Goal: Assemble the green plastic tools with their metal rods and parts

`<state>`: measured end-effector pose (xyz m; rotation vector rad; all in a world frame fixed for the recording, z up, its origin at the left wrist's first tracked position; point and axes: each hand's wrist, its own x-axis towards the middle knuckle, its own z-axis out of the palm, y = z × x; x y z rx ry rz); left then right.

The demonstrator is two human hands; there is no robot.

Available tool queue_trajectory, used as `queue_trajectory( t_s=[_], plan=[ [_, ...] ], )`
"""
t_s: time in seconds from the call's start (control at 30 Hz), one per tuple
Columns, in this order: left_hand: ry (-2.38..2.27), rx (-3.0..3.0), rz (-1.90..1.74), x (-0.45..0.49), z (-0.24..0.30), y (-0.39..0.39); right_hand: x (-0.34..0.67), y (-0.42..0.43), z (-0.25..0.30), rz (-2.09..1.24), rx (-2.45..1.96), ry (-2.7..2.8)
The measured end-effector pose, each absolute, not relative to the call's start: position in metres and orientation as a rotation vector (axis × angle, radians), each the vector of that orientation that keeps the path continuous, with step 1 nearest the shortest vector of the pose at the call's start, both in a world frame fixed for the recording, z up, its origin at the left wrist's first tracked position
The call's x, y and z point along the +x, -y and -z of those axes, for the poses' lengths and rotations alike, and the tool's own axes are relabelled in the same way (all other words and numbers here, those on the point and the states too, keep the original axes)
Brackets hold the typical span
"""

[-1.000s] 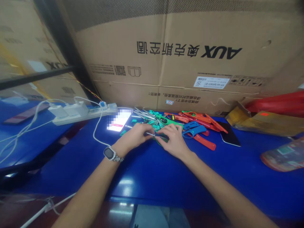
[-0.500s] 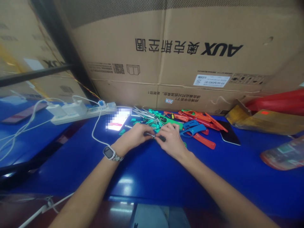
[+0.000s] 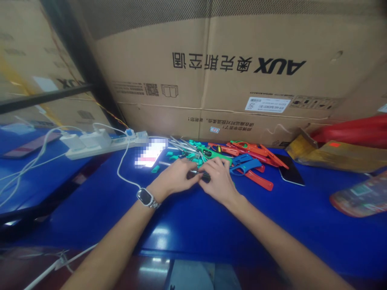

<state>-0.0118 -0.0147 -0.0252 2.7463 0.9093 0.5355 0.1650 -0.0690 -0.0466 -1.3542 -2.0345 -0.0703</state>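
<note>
One thin dark piece (image 3: 206, 176) sits between left hand (image 3: 177, 176) and right hand (image 3: 219, 178), fingers of both pinching it. Seems to run left to right; neither hand nearer. Green tool (image 3: 218, 154) lies farther, on counter (image 3: 187, 225).

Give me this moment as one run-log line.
left hand: gripping small dark part; right hand: gripping same part; beyond: green casing, blue piece, red strip; surface: blue table; part identity: unclear

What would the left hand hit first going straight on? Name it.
Likely the right hand, just ahead of the left hand, by the small dark part; depth is unclear.
</note>
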Motion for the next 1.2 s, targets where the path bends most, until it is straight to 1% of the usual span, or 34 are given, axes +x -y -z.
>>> queue_trajectory(
  t_s=[0.17,0.27,0.5,0.7,0.83,0.93,1.03,1.1,1.2],
  plan=[
    [-0.915,2.795,-0.475,-0.012,0.027,0.010,0.185,0.066,0.042,-0.068,-1.372,1.994],
    [-0.986,2.777,-0.478,-0.012,0.028,0.013,0.193,0.058,0.042,-0.065,-1.460,1.950],
    [-1.012,2.752,-0.459,-0.011,0.031,0.012,0.198,0.040,0.039,-0.090,-1.528,2.167],
    [-0.932,2.726,-0.513,-0.013,0.032,0.007,0.203,0.033,0.039,-0.158,-1.571,2.213],
    [-0.889,2.723,-0.506,-0.015,0.032,0.005,0.204,0.035,0.036,-0.253,-1.493,2.026],
    [-0.872,2.716,-0.513,-0.015,0.035,0.003,0.208,0.042,0.035,-0.461,-1.388,1.821],
    [-0.875,2.694,-0.530,-0.016,0.037,0.002,0.211,0.051,0.039,-0.648,-1.300,1.739],
    [-0.873,2.673,-0.527,-0.016,0.038,0.001,0.211,0.055,0.044,-0.694,-1.300,1.723],
    [-0.895,2.643,-0.504,-0.016,0.037,0.000,0.209,0.057,0.050,-0.661,-1.320,1.698]
  ],
)
